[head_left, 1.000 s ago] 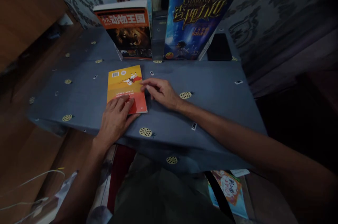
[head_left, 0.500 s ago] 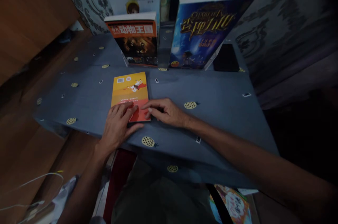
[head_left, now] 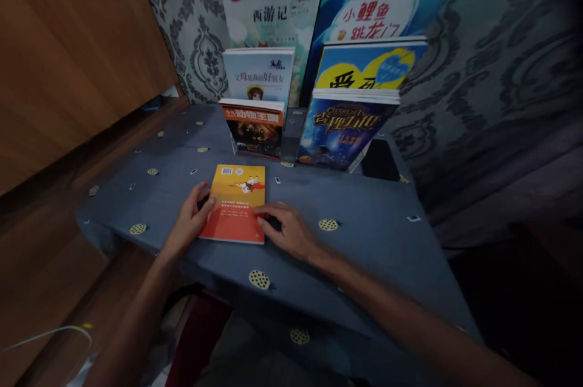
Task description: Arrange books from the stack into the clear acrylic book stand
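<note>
A yellow and orange book (head_left: 240, 198) lies flat near the front edge of the cloth-covered table, its barcode at the far left corner. At its left edge is my left hand (head_left: 194, 214), with thumb and fingers apart and the thumb tip at the cover. My right hand (head_left: 289, 229) is at the book's right edge, fingers bent, thumb and forefinger apart, fingertips touching the edge. Neither hand lifts the book.
Behind the book, a lion-cover book (head_left: 255, 130) and a dark blue book (head_left: 341, 132) stand upright, with several taller books in tiers behind them. A black flat object (head_left: 381, 160) lies right of them. The blue table (head_left: 378, 253) has a pineapple print.
The view has tilted up, showing more standing books. My left hand has moved off the cover to the book's left edge, uncovering the lower part. My right hand stays at the right edge.
</note>
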